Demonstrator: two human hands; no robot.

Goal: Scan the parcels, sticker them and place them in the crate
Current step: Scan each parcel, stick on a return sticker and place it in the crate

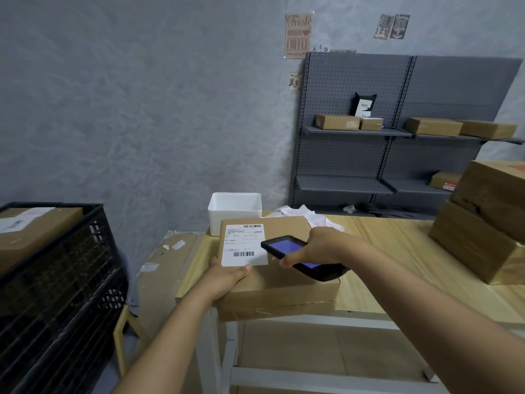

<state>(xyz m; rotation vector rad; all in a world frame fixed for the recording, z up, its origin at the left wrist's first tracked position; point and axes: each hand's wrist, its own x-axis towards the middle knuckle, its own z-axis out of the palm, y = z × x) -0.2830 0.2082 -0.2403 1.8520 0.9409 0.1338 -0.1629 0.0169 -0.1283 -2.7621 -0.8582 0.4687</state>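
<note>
Parcel (pixel 272 268), a flat brown cardboard box with a white barcode label (pixel 245 244), lies on the pale wood-grain table (pixel 397 251), overhanging its near edge. Left hand (pixel 224 275) grips its near-left edge, thumb on top. Right hand (pixel 321 245) holds a black scanner (pixel 295 255) above it. Left of the left hand stands a black lattice crate (pixel 62 280); beyond both hands, a white tub (pixel 234 211) against the grey wall (pixel 127 109).

A flat brown cardboard parcel (pixel 272 268) lies on the desk's near left corner, a white barcoded label (pixel 244 244) on its top. A black scanner (pixel 295 255) with lit blue screen hovers over it. The black lattice crate (pixel 56 280), at left, holds another labelled parcel (pixel 31 231).
</note>
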